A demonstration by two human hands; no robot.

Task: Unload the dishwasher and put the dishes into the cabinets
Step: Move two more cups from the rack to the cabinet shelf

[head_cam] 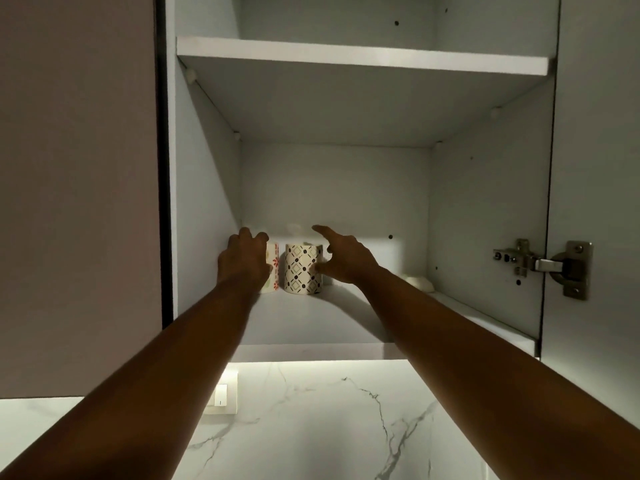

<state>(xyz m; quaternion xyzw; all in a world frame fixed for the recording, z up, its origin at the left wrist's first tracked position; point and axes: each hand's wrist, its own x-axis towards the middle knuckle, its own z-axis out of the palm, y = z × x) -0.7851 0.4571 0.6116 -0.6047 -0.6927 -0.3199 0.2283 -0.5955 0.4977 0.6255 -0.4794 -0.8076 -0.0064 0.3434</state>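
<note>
White board lines the open cabinet (485, 209), and two mugs are seen standing upright on its lowest shelf (311, 323), just beside each other near the left wall. The left hand (244, 259) is wrapped around the flowered mug (273, 268), with the fingers curled over its top and far side, so most of that mug is hidden and only a strip of cream wall with red flowers is shown. The right hand (341, 258) is held spread beside the diamond-patterned mug (303, 269): the forefinger is stretched out above the rim, the other fingers are loosely bent, and the thumb is laid against the mug's right side. No closed grip on it is seen. Whether either mug has a handle cannot be told, since those sides are covered.

A pale rounded object (419, 282) lies further right on the same shelf, too dim to be identified. A metal hinge (540, 265) is fixed at the right edge, where the door (595, 133) is cut off by the frame. Below, a marbled wall (329, 420) and a wall switch (221, 398) are lit.
</note>
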